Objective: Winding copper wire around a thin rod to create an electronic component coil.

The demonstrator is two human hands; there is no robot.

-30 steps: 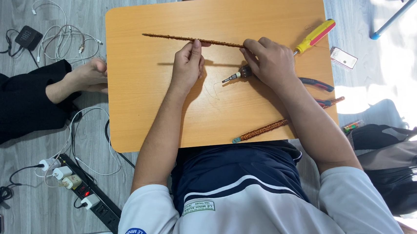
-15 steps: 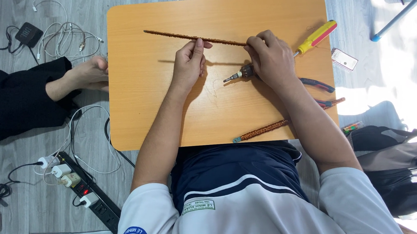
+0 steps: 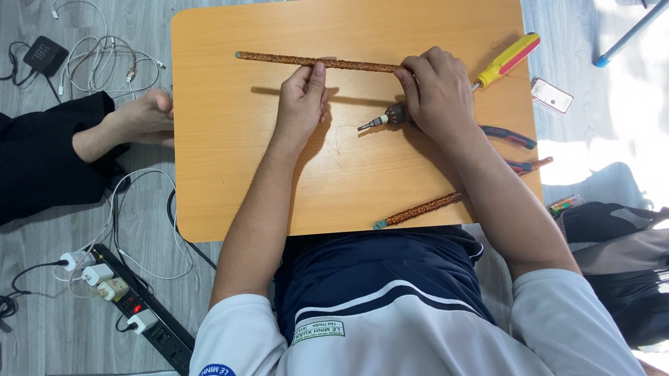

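Left hand pinched shut on brown rod, held just above the table. Right hand closed around the rod's right end, also gripping pliers with tip pointing left. Yellow-handled screwdriver just beside right hand; second brown rod overhanging the near table edge. Risks judged: slip of plier tip toward left fingers under uneven pull; second rod knocked off by right forearm.

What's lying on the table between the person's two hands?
In the head view, the pliers' tip lies between the left hand and right hand; the long brown rod spans them above.
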